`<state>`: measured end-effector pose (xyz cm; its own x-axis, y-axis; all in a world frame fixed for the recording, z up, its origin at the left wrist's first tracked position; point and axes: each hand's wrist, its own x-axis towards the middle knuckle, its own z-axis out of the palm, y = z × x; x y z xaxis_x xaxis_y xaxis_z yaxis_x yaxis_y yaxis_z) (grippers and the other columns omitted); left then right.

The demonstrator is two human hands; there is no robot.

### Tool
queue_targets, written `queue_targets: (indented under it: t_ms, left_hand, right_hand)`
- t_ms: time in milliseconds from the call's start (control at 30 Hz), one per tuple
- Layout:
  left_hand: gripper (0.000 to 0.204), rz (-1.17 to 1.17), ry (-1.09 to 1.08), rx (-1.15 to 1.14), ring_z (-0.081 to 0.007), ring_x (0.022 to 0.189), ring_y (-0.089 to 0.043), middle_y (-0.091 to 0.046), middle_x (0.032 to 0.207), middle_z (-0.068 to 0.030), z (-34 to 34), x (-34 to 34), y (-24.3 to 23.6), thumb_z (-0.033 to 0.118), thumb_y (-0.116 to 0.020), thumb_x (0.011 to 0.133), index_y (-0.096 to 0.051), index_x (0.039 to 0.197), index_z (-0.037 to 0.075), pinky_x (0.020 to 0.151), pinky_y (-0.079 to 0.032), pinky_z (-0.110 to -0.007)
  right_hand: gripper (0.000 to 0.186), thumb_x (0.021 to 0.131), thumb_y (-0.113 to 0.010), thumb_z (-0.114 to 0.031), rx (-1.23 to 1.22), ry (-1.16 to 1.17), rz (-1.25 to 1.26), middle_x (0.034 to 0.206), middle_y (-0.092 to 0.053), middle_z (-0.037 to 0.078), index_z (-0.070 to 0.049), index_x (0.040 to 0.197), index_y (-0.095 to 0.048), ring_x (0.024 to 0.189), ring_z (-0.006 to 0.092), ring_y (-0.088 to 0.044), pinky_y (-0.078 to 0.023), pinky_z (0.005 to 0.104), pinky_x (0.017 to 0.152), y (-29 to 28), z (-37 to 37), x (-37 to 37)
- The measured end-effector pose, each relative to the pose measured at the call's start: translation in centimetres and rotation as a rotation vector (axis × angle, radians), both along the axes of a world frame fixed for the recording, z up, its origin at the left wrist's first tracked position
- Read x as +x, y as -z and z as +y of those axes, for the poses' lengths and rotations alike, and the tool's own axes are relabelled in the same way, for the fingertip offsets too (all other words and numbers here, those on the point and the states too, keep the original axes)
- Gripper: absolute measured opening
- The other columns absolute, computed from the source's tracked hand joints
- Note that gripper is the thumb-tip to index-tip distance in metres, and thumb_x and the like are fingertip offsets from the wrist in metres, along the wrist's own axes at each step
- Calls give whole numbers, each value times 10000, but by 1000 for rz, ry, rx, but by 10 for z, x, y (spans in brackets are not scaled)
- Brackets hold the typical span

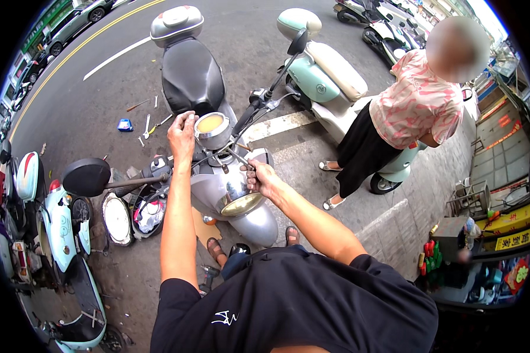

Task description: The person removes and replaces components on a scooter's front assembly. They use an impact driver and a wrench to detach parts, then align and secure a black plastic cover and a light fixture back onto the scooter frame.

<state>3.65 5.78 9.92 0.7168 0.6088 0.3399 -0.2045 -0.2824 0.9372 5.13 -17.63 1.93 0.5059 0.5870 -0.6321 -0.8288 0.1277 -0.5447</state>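
Observation:
A silver-grey scooter [259,226] stands in front of me, its headlight [242,204] facing my body. On its handlebar sits a round gauge [210,125] in a grey housing with a yellowish face. My left hand [182,136] is raised at the gauge's left edge, its fingers bent and pressed together; what they hold, if anything, is hidden. Just below and right of the gauge, my right hand [261,177] closes round a slim dark rod-like tool [237,156]. Its tip points up and left toward the gauge's base, and its exact kind is unclear.
Wrenches [147,127] and a small blue box [125,125] lie on the road at left. A round white-faced part [118,219] rests near a dark tub [150,215]. A person [418,100] stands at right by a mint-green scooter [315,76]. A power drill [208,277] lies by my feet.

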Motion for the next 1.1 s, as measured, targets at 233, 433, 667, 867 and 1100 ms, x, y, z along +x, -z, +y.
queue_targets:
  t_ms: [233, 433, 667, 867, 1100]
  left_hand:
    - [243, -89, 48, 15, -77, 665, -553, -604, 689, -14, -8, -9, -7, 205, -588, 907, -651, 1033, 7, 638, -414, -217]
    - [220, -112, 215, -495, -20, 409, -337, -454, 547, 31, -57, -111, -5, 215, -540, 931, -601, 1021, 23, 366, -247, -162]
    - [186, 153, -331, -1256, -89, 554, -490, -543, 717, 5, -71, -286, 181, 213, -602, 882, -596, 953, 42, 491, -395, -243]
    - [205, 51, -818, -1525, -287, 981, -575, -575, 995, -135, -92, -430, 326, 33, -545, 826, -552, 1026, -15, 890, -508, -401]
    - [264, 191, -1135, -1535, -255, 903, -593, -600, 991, -95, -113, -514, 399, 200, -584, 844, -599, 1054, 43, 826, -512, -404]
  right_hand:
    - [380, 929, -453, -370, -868, -279, -1398, 941, -649, 214, -11, 1010, -550, 872, 381, -630, -486, 468, 745, -14, -4, -11]
    - [329, 964, -403, -315, -194, -150, -510, 612, -503, 57, -18, 976, -544, 531, 224, -506, -420, 375, 523, 16, -5, 18]
    - [397, 941, -495, -400, -441, -212, -788, 679, -560, 76, -19, 1040, -551, 593, 174, -543, -474, 346, 589, -3, -14, 6]
    - [427, 954, -443, -364, -679, -415, -1191, 700, -559, 55, 16, 1123, -539, 586, 184, -532, -435, 309, 565, -15, -4, 5]
    - [350, 959, -439, -315, -247, -189, -369, 603, -392, -9, 4, 1051, -551, 527, 105, -404, -372, 254, 531, -22, -6, 13]
